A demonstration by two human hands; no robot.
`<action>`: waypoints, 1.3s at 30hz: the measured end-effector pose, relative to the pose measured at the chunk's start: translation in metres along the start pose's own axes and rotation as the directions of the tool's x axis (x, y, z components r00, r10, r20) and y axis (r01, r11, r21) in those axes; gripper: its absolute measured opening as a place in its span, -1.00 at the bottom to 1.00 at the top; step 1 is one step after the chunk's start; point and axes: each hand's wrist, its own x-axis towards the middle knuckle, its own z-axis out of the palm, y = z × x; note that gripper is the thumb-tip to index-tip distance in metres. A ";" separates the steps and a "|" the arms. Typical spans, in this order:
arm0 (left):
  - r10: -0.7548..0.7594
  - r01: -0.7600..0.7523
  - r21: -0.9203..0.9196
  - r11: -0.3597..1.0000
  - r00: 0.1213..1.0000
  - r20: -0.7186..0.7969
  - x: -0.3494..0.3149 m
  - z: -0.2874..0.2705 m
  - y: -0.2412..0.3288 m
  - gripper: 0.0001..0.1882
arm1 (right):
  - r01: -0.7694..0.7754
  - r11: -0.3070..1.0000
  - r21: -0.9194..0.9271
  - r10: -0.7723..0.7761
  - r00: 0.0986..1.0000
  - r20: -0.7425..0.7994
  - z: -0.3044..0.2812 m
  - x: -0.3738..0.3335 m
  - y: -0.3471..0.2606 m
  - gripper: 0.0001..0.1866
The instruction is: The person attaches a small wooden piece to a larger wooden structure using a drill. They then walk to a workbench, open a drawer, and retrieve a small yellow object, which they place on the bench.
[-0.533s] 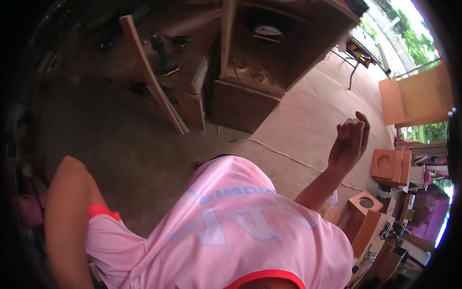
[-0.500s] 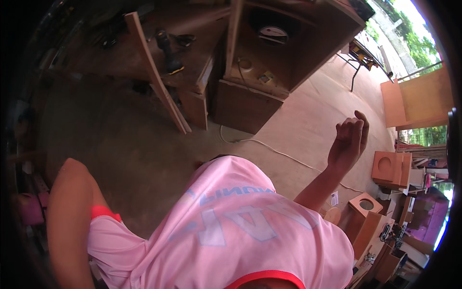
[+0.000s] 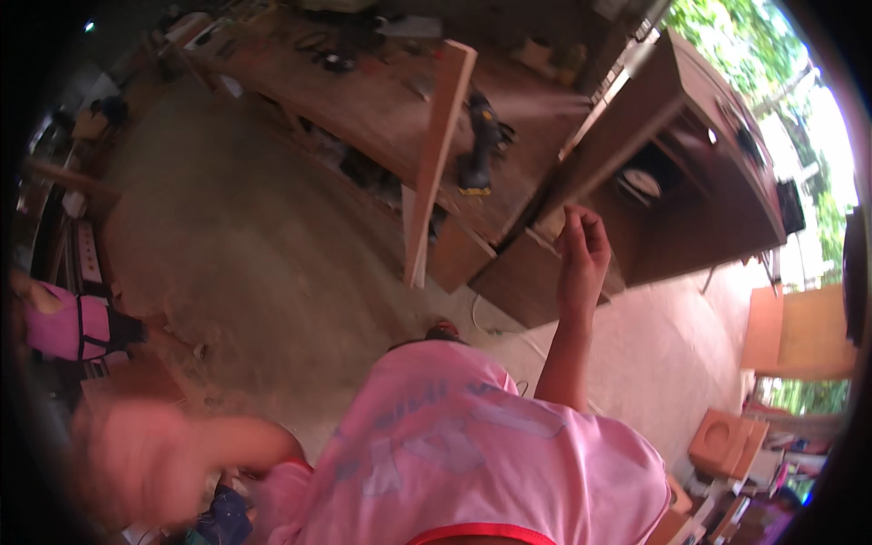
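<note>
In front of the brown wooden cabinet, my right hand [image 3: 586,245] is raised with its fingers curled and their tips close together. Whatever they hold, if anything, is too small or hidden to make out. At the lower left my left arm [image 3: 245,442] is bent, and motion smears its outer end, so I cannot make out the fingers. The cabinet [image 3: 658,236] is open-fronted and stands tilted in the view, with a round dark part [image 3: 640,183] inside. Left of it, a cordless drill [image 3: 477,150] rests on a wooden workbench [image 3: 363,113].
A long wooden strip [image 3: 438,163] stands across the bench edge. A pale cable [image 3: 495,330] lies on the concrete floor [image 3: 245,236] near the cabinet. Boxes with round cut-outs [image 3: 727,443] stand at the right, below leaning boards [image 3: 804,331]. A person in pink [image 3: 54,322] is at the far left.
The view has swung left, so bench, drill and cabinet sit farther right. My left arm has dropped outward and blurred. My right hand now overlaps the cabinet, its fingers still curled.
</note>
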 end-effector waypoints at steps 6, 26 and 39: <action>-0.957 0.728 0.679 -0.095 -0.255 0.140 -0.440 -0.013 -0.078 -0.25 | -0.045 0.998 0.036 0.040 0.989 0.140 0.098 0.042 0.039 -0.83; -0.534 0.476 0.409 -0.779 -0.845 -0.032 -0.622 -0.176 -0.136 -0.71 | -0.113 0.978 -0.173 0.206 0.602 0.772 0.551 0.053 0.164 -0.76; -0.665 0.637 0.199 -0.745 -0.685 -0.298 -0.623 -0.310 -0.598 -0.82 | -0.045 0.966 -0.253 0.148 0.904 0.402 0.688 0.132 0.207 -0.81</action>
